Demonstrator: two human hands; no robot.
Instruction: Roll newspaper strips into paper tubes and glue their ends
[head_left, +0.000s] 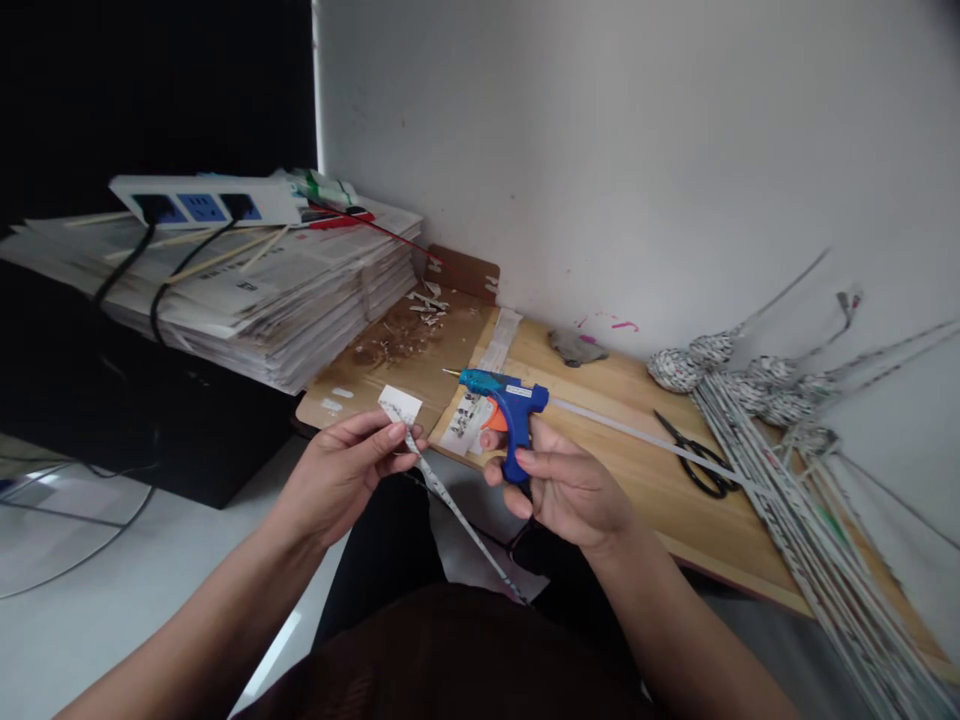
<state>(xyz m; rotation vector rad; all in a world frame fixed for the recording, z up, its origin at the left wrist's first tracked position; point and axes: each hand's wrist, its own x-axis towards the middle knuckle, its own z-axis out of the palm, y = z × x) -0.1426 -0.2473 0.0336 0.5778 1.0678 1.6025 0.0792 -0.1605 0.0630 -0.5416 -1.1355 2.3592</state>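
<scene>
My right hand (564,487) is wrapped round the grip of a blue glue gun (504,403), a finger on its orange trigger, the nozzle pointing left. My left hand (346,470) pinches the upper end of a thin rolled newspaper stick (459,515) together with a small white paper piece (400,405). The stick slants down to the right toward my lap. The gun's tip is a short way right of the white piece, above a low wooden board (645,480).
Black scissors (696,462) lie on the board, with a bundle of rolled paper sticks (817,540) and woven paper balls (679,368) to the right. A newspaper stack (270,290) carrying a power strip (206,200) sits at the left. A white wall stands behind.
</scene>
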